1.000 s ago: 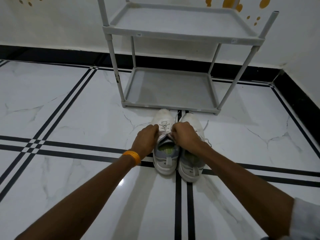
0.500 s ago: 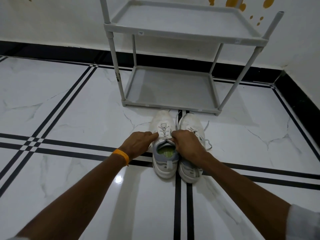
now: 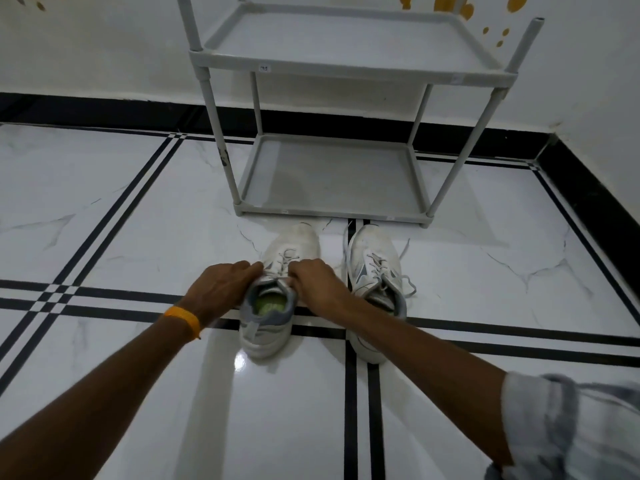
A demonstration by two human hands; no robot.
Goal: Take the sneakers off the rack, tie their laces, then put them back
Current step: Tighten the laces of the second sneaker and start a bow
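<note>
Two white sneakers stand on the floor in front of a grey two-shelf rack (image 3: 325,211), toes towards it. The left sneaker (image 3: 273,306) has a grey collar and a green insole. My left hand (image 3: 221,289) rests against its left side and my right hand (image 3: 317,282) against its right side, fingers curled at the laces near the tongue. The right sneaker (image 3: 375,268) stands apart to the right, its grey laces loose and trailing on the floor. My right forearm crosses over its heel. Both rack shelves hold nothing.
The floor is glossy white marble tile with black double stripes (image 3: 360,393). A black skirting (image 3: 104,109) runs along the white wall behind the rack and down the right side. My left wrist wears an orange band (image 3: 183,320).
The left sneaker has shifted left, away from the right sneaker, with both hands on it. A gap has opened between the two shoes, and the right sneaker's loose laces have come into view.
</note>
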